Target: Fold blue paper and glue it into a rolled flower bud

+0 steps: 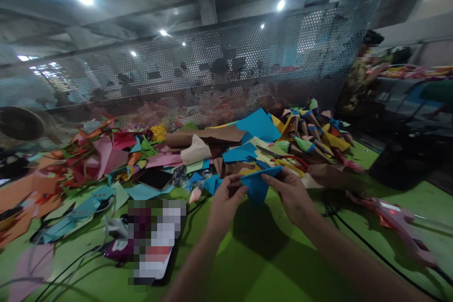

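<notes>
Between my two hands a piece of blue felt or paper (257, 188) hangs above the green table, its lower end rounded. My left hand (228, 200) pinches its left edge between thumb and fingers. My right hand (288, 193) grips the upper right edge, thumb on top. Just beyond lie red-handled scissors (295, 158) with their blades pointing left. On the right, a pink glue gun (399, 226) with a small red light rests on the table. Brown cones with blue and green trim (306, 134) are heaped behind the scissors.
Coloured scraps (106, 151) cover the left and back of the green table (262, 269). A dark phone (155, 178), a partly blurred larger device (166, 240) and several cables lie at left. A perforated metal screen (212, 75) stands behind. A person (361, 75) sits at far right.
</notes>
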### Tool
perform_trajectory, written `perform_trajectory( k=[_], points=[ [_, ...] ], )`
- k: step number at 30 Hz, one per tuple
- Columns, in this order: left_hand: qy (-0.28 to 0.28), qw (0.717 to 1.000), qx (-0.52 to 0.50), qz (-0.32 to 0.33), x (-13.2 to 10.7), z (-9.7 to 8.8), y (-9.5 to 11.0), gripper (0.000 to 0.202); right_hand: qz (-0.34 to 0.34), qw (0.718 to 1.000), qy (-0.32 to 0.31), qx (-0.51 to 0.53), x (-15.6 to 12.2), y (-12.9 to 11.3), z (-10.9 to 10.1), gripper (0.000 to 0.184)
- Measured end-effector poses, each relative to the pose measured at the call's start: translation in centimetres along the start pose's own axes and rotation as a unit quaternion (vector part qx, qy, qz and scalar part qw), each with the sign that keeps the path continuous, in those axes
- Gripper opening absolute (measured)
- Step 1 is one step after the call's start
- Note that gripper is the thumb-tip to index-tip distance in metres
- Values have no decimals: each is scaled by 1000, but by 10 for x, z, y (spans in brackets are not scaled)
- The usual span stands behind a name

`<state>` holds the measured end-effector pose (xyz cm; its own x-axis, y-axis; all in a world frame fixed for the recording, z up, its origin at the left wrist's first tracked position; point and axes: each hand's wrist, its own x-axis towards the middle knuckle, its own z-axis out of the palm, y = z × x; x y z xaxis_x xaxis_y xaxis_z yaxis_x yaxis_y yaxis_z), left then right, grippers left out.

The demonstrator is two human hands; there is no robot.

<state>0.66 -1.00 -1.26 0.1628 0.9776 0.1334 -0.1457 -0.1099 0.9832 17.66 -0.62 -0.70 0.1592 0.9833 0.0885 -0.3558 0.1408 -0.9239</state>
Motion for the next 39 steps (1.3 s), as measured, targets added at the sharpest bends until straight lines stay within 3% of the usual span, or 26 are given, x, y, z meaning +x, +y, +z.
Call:
perform_trajectory(
  k=[2, 7, 10, 14, 18, 30, 39],
  points=[
    [-31, 999, -7, -5, -1, 3, 0, 36, 1, 1000, -16, 5, -1, 3, 1, 36],
    [22, 1000, 6, -4, 1, -2, -4, 31, 9, 994, -59, -86, -5, 1, 2, 34],
    [11, 997, 79, 5, 2, -9, -2, 26, -6, 985, -88, -151, -7, -8, 1, 32],
    [-52, 975, 211, 32, 1, -12, 4, 20, -30, 975, -117, -184, -5, -15, -3, 30],
    [-120, 961, 249, 23, 0, -14, 8, 21, -13, 944, -178, -278, -4, -16, -6, 23],
    [-233, 951, 194, -52, -1, -22, 10, 23, -53, 905, -252, -338, -9, -17, -3, 12],
    [-201, 948, 242, -54, 0, -21, 7, 19, 0, 911, -258, -323, -9, -13, -2, 15]
  ],
)
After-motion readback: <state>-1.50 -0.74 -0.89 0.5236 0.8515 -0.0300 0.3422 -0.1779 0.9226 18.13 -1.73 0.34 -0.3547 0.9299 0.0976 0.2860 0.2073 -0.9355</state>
